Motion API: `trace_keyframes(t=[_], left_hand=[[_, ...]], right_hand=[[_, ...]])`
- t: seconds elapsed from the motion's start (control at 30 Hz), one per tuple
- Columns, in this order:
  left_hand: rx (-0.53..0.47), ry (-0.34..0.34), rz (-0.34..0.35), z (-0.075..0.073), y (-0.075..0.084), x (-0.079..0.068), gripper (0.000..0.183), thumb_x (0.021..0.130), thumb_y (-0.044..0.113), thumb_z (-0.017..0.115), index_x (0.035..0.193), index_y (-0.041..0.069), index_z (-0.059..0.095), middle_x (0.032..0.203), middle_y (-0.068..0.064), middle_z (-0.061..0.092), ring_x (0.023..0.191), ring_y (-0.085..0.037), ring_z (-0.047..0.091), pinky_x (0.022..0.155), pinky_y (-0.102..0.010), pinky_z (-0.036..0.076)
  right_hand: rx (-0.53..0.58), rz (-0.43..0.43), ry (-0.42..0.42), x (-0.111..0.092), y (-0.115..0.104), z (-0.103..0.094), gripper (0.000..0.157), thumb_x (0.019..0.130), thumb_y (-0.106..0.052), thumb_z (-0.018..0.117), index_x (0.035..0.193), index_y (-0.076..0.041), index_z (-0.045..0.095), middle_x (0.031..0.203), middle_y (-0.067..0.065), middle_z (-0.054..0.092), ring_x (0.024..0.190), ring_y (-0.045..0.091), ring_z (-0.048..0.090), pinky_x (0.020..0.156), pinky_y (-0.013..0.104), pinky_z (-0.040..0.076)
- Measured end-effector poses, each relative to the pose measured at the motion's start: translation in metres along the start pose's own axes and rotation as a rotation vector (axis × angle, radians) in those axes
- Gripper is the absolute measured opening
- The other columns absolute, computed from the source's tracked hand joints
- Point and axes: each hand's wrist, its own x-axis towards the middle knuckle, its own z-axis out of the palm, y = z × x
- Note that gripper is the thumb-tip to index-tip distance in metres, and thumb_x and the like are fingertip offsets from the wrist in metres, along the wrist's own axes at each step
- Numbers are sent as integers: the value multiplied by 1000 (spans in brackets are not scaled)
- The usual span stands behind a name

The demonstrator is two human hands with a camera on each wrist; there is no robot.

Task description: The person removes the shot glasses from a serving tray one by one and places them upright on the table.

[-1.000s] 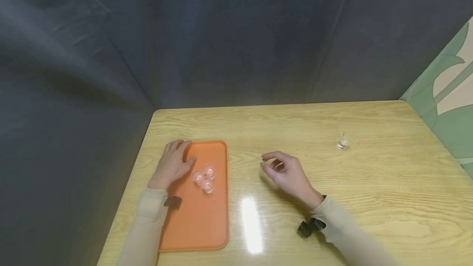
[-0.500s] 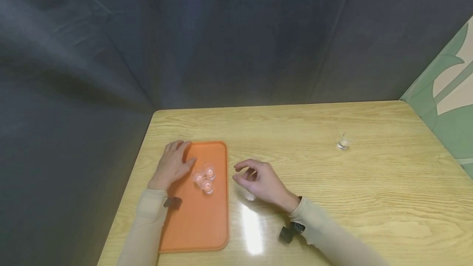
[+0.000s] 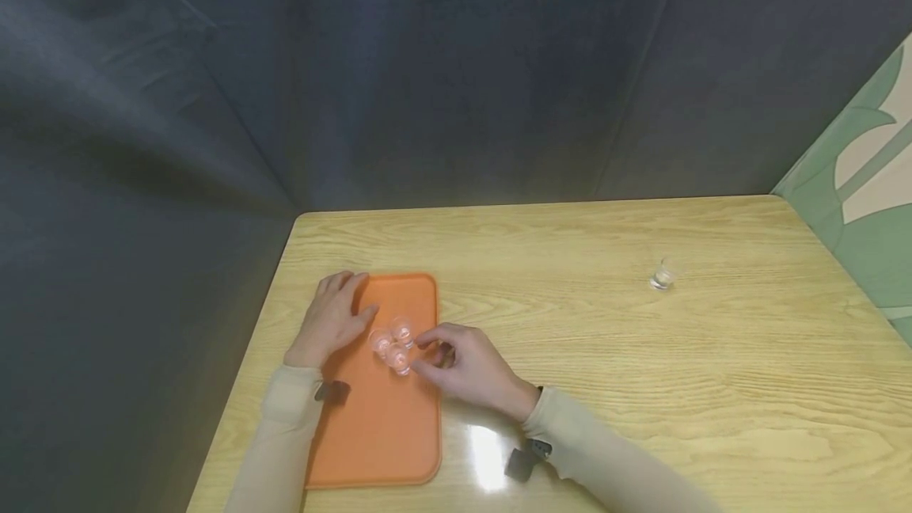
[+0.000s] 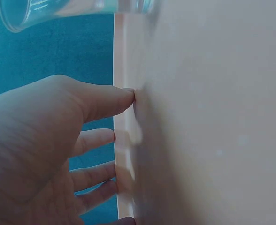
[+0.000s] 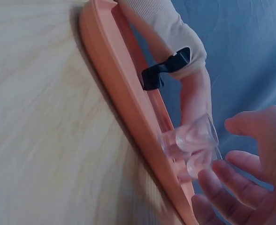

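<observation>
Dark cloth (image 3: 484, 77) backed the worktop (image 3: 570, 244): three cups (image 3: 400, 359) already stood bunched on the tray (image 3: 385, 434), a fourth cup (image 3: 662, 275) still off it, farther right. The right hand (image 3: 473, 362), apparently empty, hovered beside them; the left hand (image 3: 329, 319) rested loosely at the tray's edge.

Right hand (image 5: 255, 192) beside clear cups (image 5: 198, 137)

A dark, creased cloth (image 3: 463, 77) hangs behind the table (image 3: 727, 339) and along its left side. The table is pale, grained wood — a patch of glare (image 3: 488, 457) shines on it — and a green-and-cream wall (image 3: 879, 252) stands to the right.
</observation>
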Motion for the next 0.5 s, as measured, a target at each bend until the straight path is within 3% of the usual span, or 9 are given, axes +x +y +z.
trace_keyframes(t=[0.13,0.3,0.5], left_hand=[[0,5,0,1,0,0,64,102,31,67,158,6,48,161,-26,43,154,-48,32,124,-66,34],[-1,6,-3,1,0,0,65,101,33,67,157,6,48,161,-26,43,154,-47,32,124,-66,34],[5,9,-1,2,0,1,65,101,33,67,157,5,48,161,-27,44,154,-48,32,124,-66,35]], right_hand=[[-67,2,18,4,-5,8,29,94,-26,82,115,-7,79,103,5,79,77,16,68,68,19,54],[-170,18,58,7,-8,19,32,91,-32,82,115,-12,80,108,-1,80,77,11,69,70,18,53],[-256,15,105,9,-8,27,33,88,-32,83,115,-13,80,97,-3,79,73,11,68,66,18,50]])
